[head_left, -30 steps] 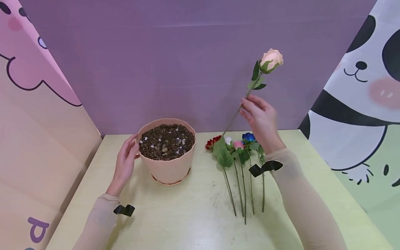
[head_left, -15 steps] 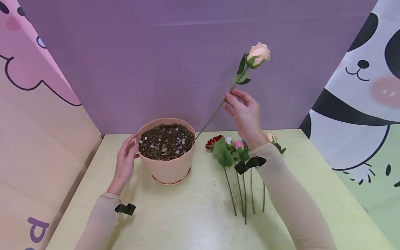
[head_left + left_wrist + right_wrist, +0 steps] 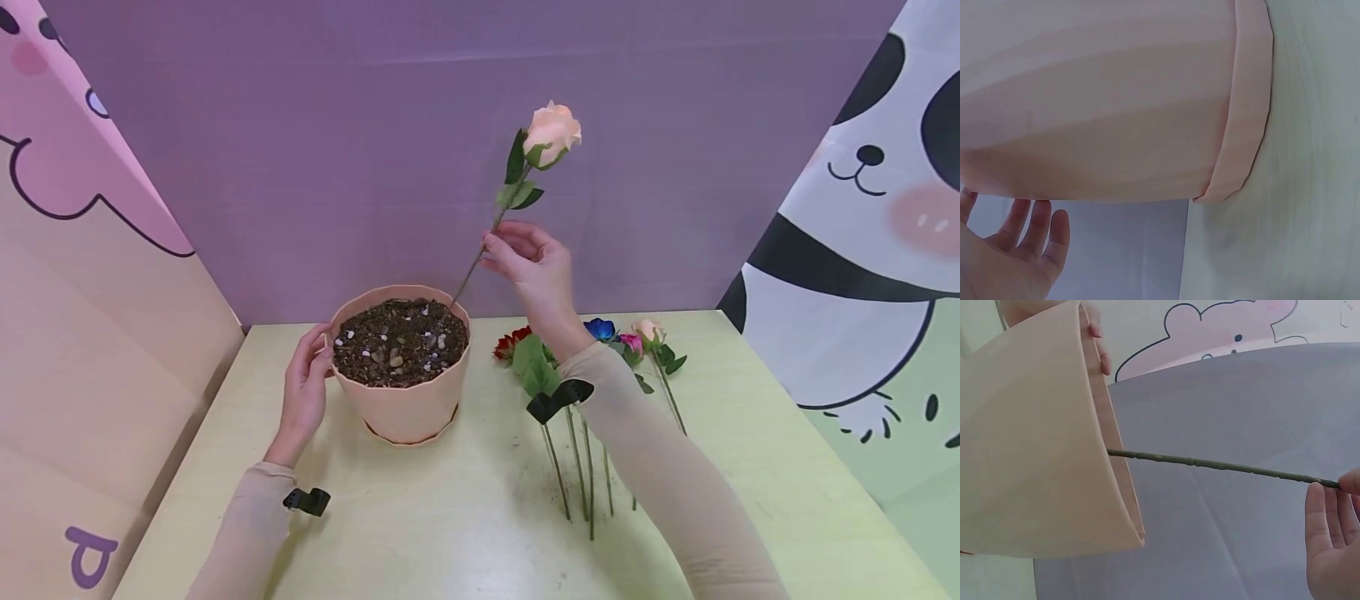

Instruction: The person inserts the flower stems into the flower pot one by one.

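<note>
My right hand pinches the green stem of a pale peach rose between thumb and fingertips. Slanting down to the left, the stem's lower end passes inside the right rim of a peach flower pot; the right wrist view shows the stem crossing that rim, its tip hidden. Dark soil with small stones fills the pot. On the pot's left side my left hand rests near the rim. Its fingers touch the outer wall, fairly straight, in the left wrist view.
Several flowers lie on the table right of the pot: a red one, a blue one, a pink one and a peach rose. My right forearm partly covers them. A purple panel stands behind the table.
My right hand has carried the peach rose leftward from above the lying flowers to the pot, and the stem's end now reaches inside the rim. The left hand has stayed against the pot.
</note>
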The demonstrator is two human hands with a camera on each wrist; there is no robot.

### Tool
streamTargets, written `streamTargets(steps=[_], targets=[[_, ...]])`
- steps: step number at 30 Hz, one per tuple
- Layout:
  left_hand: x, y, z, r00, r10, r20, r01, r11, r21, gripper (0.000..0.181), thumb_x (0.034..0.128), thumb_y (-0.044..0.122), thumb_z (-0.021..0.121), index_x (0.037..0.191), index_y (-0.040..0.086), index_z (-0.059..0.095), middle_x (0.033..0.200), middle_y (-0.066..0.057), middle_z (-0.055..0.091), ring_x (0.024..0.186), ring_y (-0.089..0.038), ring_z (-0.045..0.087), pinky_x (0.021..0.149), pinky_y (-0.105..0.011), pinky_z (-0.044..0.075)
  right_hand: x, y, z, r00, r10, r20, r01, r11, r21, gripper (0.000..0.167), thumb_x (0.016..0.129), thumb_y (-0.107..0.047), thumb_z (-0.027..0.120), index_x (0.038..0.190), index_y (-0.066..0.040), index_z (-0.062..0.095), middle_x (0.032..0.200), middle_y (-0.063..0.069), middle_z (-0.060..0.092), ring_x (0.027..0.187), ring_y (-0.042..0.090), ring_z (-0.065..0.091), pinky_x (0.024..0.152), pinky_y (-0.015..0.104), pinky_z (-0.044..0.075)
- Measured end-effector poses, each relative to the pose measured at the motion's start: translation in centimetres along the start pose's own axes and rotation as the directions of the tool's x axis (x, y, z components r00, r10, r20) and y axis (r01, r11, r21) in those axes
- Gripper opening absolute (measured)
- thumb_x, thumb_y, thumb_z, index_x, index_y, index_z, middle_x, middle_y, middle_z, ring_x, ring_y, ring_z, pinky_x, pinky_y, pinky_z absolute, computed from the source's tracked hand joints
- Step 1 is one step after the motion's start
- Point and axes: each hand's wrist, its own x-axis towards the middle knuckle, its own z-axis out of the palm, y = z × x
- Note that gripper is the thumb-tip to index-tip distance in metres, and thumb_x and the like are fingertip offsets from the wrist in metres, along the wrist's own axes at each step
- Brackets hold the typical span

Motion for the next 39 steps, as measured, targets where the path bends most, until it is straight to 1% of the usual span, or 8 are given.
streamTargets(steps=[5,13,15,20,24,29,35,39], targets=[[0.1,-0.1,0.2,1.000,0.005,-0.008,-0.005,1.000,0.006,0.045,0.1132,0.015,0.039,0.156,0.006,0.048,0.145,-0.025,0.054,0.107,0.005,0.056,0.090,-0.014,0.047,0.3,0.4,0.9,1.000,-0.022,0.017,0.023,1.000,-0.022,0.022,0.097,0.001,0.073,0.118,0.007,0.070,0.097,-0.003,0.079,0.093,0.012,0.076,0.085,0.032,0.065],[0.0,-0.1,0.5,1.000,0.000,0.000,0.000,1.000,0.007,0.045,0.1132,0.016,0.038,0.156,0.006,0.048,0.148,-0.025,0.054,0.111,0.003,0.056,0.089,-0.015,0.048,0.3,1.4,1.7,1.000,0.020,0.008,-0.019,0.998,-0.066,0.018,0.096,0.002,0.073,0.113,0.004,0.071,0.091,-0.007,0.077,0.087,0.008,0.074,0.080,0.029,0.065],[0.0,-0.1,0.6,1.000,-0.005,0.000,0.005,1.000,0.013,0.046,0.1135,0.017,0.037,0.157,0.007,0.048,0.148,-0.025,0.054,0.112,0.003,0.055,0.089,-0.014,0.048,0.3,1.7,1.9,1.000,0.024,0.017,-0.022,0.997,-0.073,0.020,0.095,0.003,0.074,0.115,0.007,0.071,0.093,-0.002,0.078,0.087,0.009,0.074,0.080,0.030,0.065],[-0.1,-0.2,0.6,1.000,-0.007,-0.003,0.007,1.000,0.009,0.046,0.1138,0.018,0.037,0.157,0.007,0.047,0.146,-0.025,0.054,0.111,0.003,0.056,0.089,-0.014,0.048,0.2,2.3,2.1,0.997,0.038,0.062,-0.027,0.987,-0.161,0.024,0.097,0.000,0.074,0.119,0.009,0.072,0.111,0.024,0.077,0.088,0.009,0.075,0.083,0.031,0.065],[0.0,-0.2,0.6,1.000,-0.006,-0.003,0.006,1.000,0.007,0.046,0.1138,0.018,0.037,0.158,0.008,0.047,0.145,-0.024,0.054,0.110,0.004,0.057,0.089,-0.014,0.048,0.0,2.8,2.2,0.992,0.030,0.120,0.004,0.960,-0.279,0.026,0.098,-0.005,0.073,0.121,0.008,0.074,0.116,0.027,0.076,0.090,0.020,0.077,0.083,0.030,0.065],[0.0,-0.3,0.6,1.000,-0.004,-0.010,0.004,1.000,0.012,0.046,0.1134,0.017,0.037,0.158,0.008,0.048,0.143,-0.024,0.055,0.108,0.004,0.057,0.089,-0.015,0.048,-0.4,3.7,2.7,0.980,-0.018,0.200,0.104,0.899,-0.426,0.025,0.100,-0.013,0.073,0.119,0.004,0.076,0.112,0.020,0.078,0.094,0.028,0.078,0.082,0.026,0.063],[0.0,-0.5,0.8,0.999,0.013,-0.039,-0.013,1.000,0.002,0.046,0.1132,0.018,0.037,0.156,0.009,0.050,0.142,-0.024,0.055,0.109,0.003,0.057,0.088,-0.015,0.048,-0.6,5.0,3.4,0.972,-0.081,0.220,0.177,0.871,-0.459,0.019,0.102,-0.011,0.071,0.115,0.004,0.074,0.104,0.020,0.079,0.087,0.033,0.079,0.075,0.027,0.063],[-0.3,-0.6,1.0,0.998,0.012,-0.068,-0.012,1.000,0.005,0.046,0.1128,0.018,0.036,0.156,0.009,0.050,0.146,-0.020,0.054,0.117,-0.001,0.053,0.090,-0.016,0.048,-0.7,5.8,4.0,0.965,-0.136,0.226,0.233,0.841,-0.489,0.017,0.103,-0.010,0.070,0.112,0.004,0.074,0.099,0.019,0.079,0.083,0.032,0.077,0.073,0.027,0.062]])
